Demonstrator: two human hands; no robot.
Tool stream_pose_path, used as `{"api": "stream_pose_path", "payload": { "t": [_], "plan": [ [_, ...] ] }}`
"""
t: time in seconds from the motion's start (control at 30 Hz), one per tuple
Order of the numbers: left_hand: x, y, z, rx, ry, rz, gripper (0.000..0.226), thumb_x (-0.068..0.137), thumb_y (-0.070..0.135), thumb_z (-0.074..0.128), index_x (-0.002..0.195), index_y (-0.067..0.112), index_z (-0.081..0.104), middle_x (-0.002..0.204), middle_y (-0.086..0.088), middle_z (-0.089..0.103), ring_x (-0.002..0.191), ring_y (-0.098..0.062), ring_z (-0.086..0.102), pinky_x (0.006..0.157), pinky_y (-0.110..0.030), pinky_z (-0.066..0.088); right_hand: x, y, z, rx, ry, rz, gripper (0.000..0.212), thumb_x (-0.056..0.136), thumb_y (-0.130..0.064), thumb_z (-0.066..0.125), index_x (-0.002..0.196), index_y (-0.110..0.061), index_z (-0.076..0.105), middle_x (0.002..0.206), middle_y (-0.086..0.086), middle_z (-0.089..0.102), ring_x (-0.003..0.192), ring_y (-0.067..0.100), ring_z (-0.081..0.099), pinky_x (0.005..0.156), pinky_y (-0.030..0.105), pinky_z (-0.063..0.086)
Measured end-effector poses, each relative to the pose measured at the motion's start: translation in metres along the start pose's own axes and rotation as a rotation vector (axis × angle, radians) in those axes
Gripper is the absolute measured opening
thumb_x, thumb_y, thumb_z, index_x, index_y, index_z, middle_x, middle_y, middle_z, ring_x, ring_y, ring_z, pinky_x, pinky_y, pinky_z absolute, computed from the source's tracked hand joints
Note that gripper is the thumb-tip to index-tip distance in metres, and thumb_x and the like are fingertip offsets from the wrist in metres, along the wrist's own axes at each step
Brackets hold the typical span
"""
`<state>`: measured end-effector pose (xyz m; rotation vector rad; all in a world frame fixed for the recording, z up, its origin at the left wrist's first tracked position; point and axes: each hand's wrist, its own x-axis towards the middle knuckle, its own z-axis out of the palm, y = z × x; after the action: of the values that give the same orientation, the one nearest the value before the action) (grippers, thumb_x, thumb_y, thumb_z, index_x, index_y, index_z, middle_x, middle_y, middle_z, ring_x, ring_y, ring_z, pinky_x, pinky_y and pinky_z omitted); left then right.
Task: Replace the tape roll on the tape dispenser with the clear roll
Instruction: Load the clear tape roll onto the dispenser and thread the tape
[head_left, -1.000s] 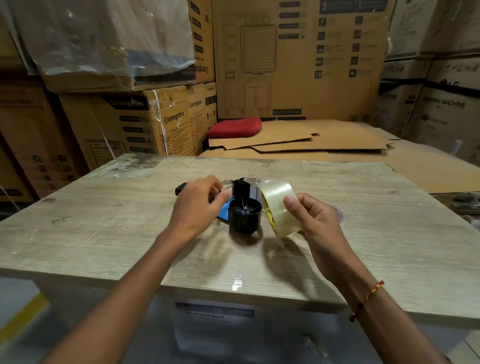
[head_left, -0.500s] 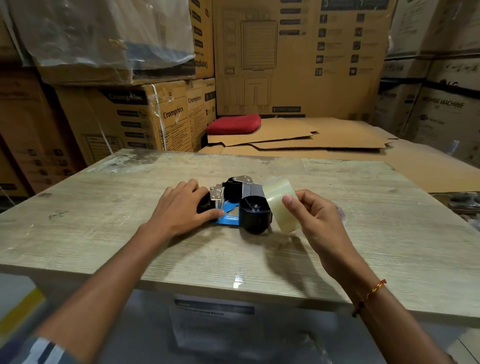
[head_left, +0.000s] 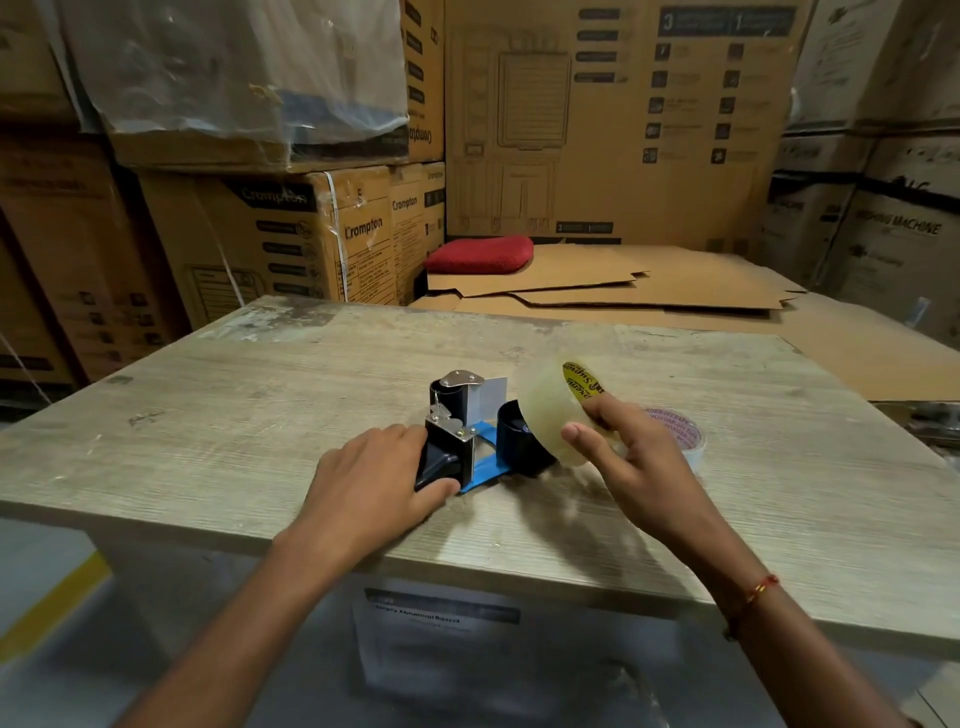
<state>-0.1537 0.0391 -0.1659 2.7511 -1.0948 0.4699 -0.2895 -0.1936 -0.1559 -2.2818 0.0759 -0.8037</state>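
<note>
1. Two bare forearms reach forward from the bottom edge over a pale wooden table (head_left: 208, 415). A paper label is stuck on the table's front panel below the edge.
2. The left hand (head_left: 371, 480) lies on the handle end of the dispenser (head_left: 467, 436), fingers and thumb curled around its black handle, pinning it to the tabletop.
3. The dispenser lies on its side near the table's middle. It has a blue frame, metal plates at the head, and a black spool hub (head_left: 511, 441) on its right end. No roll sits on the hub.
4. The right hand (head_left: 631, 457), with a red thread at the wrist, grips the clear roll (head_left: 550, 410) by its rim, thumb on the near side and fingers behind. The roll is held tilted in the air just above and to the right of the hub; whether it touches the hub cannot be told. A yellow label shows inside its core.
5. Another roll (head_left: 685, 434) with red lettering lies flat on the table just behind the right hand.
6. Beyond the table lie flattened cardboard sheets (head_left: 649, 291) with a red cushion (head_left: 480, 253) on them.
7. Stacked cartons (head_left: 311, 234) fill the background.
</note>
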Motion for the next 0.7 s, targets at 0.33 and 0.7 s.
{"api": "stream_pose_path", "payload": {
  "t": [0.33,0.7],
  "plan": [
    [-0.023,0.008,-0.020,-0.084,-0.061,-0.027,0.059,0.077,0.088,0.028,0.095,0.036,0.050,0.087,0.013,0.060,0.081,-0.018,0.058,0.059,-0.034,0.034,0.001,-0.001,-0.002,-0.126,-0.063,-0.050,0.041,0.090,-0.053,0.051,0.111,-0.021,0.067,0.102,-0.020,0.053,0.106,0.014,0.052,0.084,0.026,0.042],
    [0.005,0.005,-0.048,-0.390,0.133,-0.020,0.057,0.082,0.068,0.058,0.131,0.039,0.050,0.107,0.018,0.058,0.091,-0.005,0.058,0.073,-0.032,0.050,0.012,-0.022,-0.027,0.195,-0.134,0.053,0.030,0.099,-0.050,0.049,0.101,-0.026,0.067,0.091,-0.006,0.065,0.080,0.006,0.057,0.068,0.021,0.045]
  ]
}}
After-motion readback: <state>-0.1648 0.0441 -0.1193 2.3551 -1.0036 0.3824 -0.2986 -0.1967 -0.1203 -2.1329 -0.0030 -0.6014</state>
